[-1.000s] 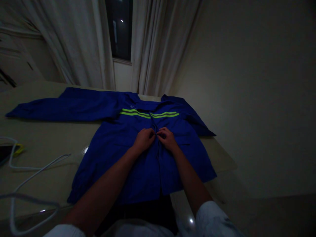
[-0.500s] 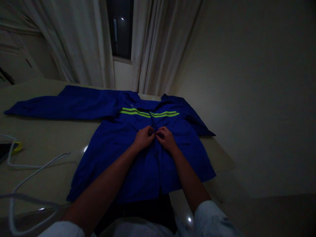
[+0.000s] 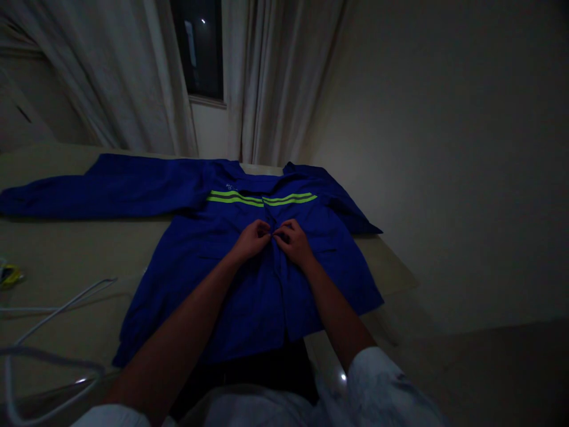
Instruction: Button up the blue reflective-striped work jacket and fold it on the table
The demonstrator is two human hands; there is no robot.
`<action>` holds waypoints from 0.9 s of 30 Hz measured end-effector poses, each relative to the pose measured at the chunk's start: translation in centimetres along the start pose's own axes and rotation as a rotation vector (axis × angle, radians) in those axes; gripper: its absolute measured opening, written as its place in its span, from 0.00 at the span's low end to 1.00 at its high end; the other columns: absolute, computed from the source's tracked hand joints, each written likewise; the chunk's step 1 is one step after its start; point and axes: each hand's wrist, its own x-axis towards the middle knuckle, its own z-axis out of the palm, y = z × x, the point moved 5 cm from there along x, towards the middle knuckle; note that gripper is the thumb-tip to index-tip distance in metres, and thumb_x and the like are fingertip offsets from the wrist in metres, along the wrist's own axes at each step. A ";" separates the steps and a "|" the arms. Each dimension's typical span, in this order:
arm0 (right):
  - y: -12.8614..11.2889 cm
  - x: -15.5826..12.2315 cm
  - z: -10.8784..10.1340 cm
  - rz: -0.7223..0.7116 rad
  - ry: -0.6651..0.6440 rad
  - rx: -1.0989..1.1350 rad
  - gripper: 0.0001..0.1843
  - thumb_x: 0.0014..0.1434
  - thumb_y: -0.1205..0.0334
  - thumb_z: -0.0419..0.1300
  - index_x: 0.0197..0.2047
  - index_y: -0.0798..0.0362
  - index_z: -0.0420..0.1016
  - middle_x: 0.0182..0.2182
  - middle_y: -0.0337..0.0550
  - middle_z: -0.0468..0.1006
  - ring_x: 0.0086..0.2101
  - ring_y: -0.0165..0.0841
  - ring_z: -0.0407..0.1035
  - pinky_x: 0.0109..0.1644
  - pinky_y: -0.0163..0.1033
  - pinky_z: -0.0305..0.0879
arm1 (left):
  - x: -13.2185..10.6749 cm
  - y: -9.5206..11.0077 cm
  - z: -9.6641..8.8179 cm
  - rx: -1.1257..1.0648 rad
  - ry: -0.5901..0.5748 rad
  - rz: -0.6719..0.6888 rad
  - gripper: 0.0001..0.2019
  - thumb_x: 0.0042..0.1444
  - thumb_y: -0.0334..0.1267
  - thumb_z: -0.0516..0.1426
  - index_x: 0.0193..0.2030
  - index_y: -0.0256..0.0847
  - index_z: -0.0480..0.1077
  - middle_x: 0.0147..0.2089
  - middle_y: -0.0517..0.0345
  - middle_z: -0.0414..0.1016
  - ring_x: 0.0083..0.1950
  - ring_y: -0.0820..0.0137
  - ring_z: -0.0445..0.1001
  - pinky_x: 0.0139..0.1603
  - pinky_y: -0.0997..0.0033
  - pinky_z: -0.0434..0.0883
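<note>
A blue work jacket [image 3: 222,314] lies spread front side up on the table, its collar toward the curtains. Yellow-green stripes [image 3: 235,198] cross its chest. Both hands meet at the jacket's front opening, just below the stripes. My left hand [image 3: 253,239] pinches the front edge with thumb and fingers. Close against it, my right hand [image 3: 292,241] pinches the other front edge. Fingertips of the two hands nearly touch, and whatever small part lies between them is hidden. One sleeve [image 3: 89,193] stretches out to the left; the other [image 3: 347,207] slants down to the right.
The pale table [image 3: 80,246] carries a white cable [image 3: 66,305] and a small yellow object [image 3: 9,276] at the left. Behind the table hang curtains [image 3: 133,77] beside a dark window [image 3: 200,53]. A plain wall [image 3: 422,148] stands on the right.
The view has shifted slightly, so the jacket and table appear a little further left and higher. Both hands stay pinched at the front opening, the right one turned slightly.
</note>
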 end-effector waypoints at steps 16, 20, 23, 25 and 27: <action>-0.1 0.2 0.5 -0.021 0.015 0.056 0.08 0.62 0.67 0.61 0.43 0.50 0.80 0.45 0.46 0.72 0.47 0.38 0.71 0.56 0.45 0.70 | 0.3 -0.7 0.2 -0.106 0.005 -0.099 0.15 0.45 0.34 0.65 0.41 0.39 0.73 0.32 0.59 0.79 0.33 0.68 0.76 0.33 0.72 0.68; 0.0 0.2 0.8 -0.018 0.027 0.085 0.06 0.62 0.67 0.61 0.41 0.51 0.79 0.42 0.45 0.72 0.42 0.36 0.71 0.50 0.41 0.71 | 0.5 -0.7 0.2 -0.124 0.006 -0.106 0.14 0.44 0.32 0.65 0.39 0.39 0.72 0.31 0.60 0.78 0.33 0.69 0.76 0.34 0.72 0.68; 0.1 0.3 0.9 -0.021 0.017 0.078 0.05 0.62 0.67 0.62 0.41 0.52 0.78 0.42 0.45 0.72 0.42 0.36 0.71 0.50 0.41 0.70 | 0.9 -1.1 0.5 -0.142 0.006 -0.093 0.12 0.43 0.30 0.63 0.36 0.40 0.70 0.30 0.63 0.76 0.31 0.71 0.75 0.34 0.73 0.68; 0.1 0.2 0.9 -0.017 0.001 0.065 0.05 0.63 0.67 0.61 0.41 0.51 0.77 0.42 0.45 0.72 0.45 0.37 0.71 0.53 0.42 0.69 | 1.1 -1.2 0.6 -0.141 0.007 -0.085 0.11 0.42 0.29 0.63 0.34 0.40 0.69 0.28 0.65 0.74 0.30 0.72 0.73 0.34 0.74 0.68; 0.1 0.2 1.0 -0.014 -0.015 0.059 0.05 0.63 0.68 0.60 0.42 0.51 0.77 0.43 0.45 0.72 0.46 0.37 0.71 0.54 0.43 0.69 | 1.2 -1.3 0.7 -0.114 0.005 -0.077 0.12 0.42 0.28 0.63 0.34 0.40 0.69 0.28 0.65 0.74 0.30 0.73 0.73 0.33 0.74 0.67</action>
